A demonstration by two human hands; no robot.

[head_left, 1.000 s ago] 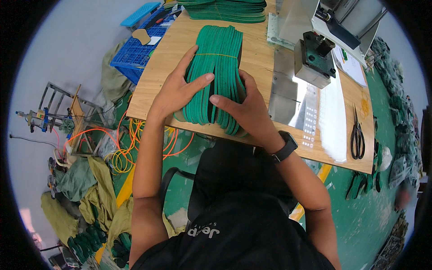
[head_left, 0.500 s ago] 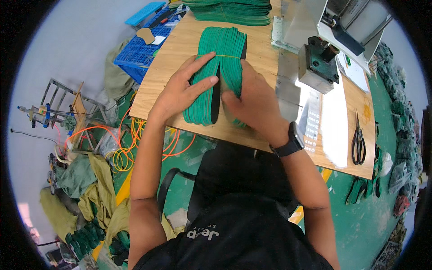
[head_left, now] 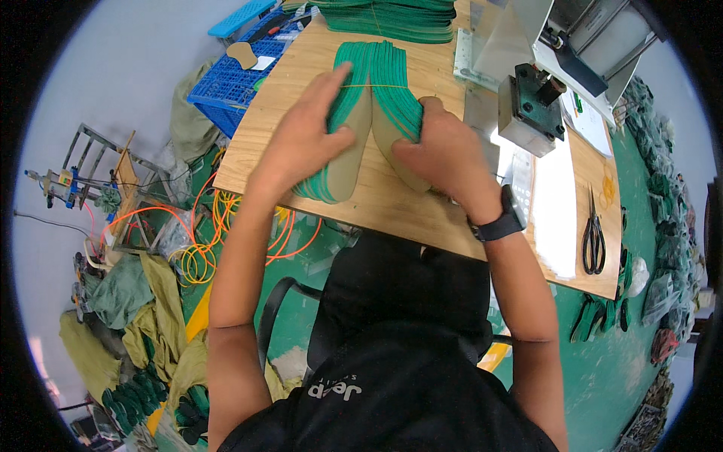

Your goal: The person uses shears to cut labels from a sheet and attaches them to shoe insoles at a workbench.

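A bundle of green-edged shoe insoles [head_left: 390, 68] lies on the wooden table, with a thin yellowish band [head_left: 382, 86] around its far part. Its near part is spread into two halves, so beige faces show along the gap. My left hand [head_left: 297, 147], slightly blurred, is around the left half, its thumb on the beige face and its index finger reaching up near the band. Around the right half is my right hand [head_left: 452, 154], its thumb on the inner side. Some fingers of both hands are hidden.
Another banded insole stack [head_left: 392, 21] sits at the table's far edge. To the right are a metal block on a machine [head_left: 527, 113], black-handled scissors [head_left: 593, 245] and yellow bands [head_left: 608, 188]. A blue crate [head_left: 226, 94] stands left; orange hoses [head_left: 207, 218] lie on the floor.
The two halves of the bundle have spread apart at the near end, and beige faces have come into view. My right hand has moved rightward with its half; my left has shifted slightly left.
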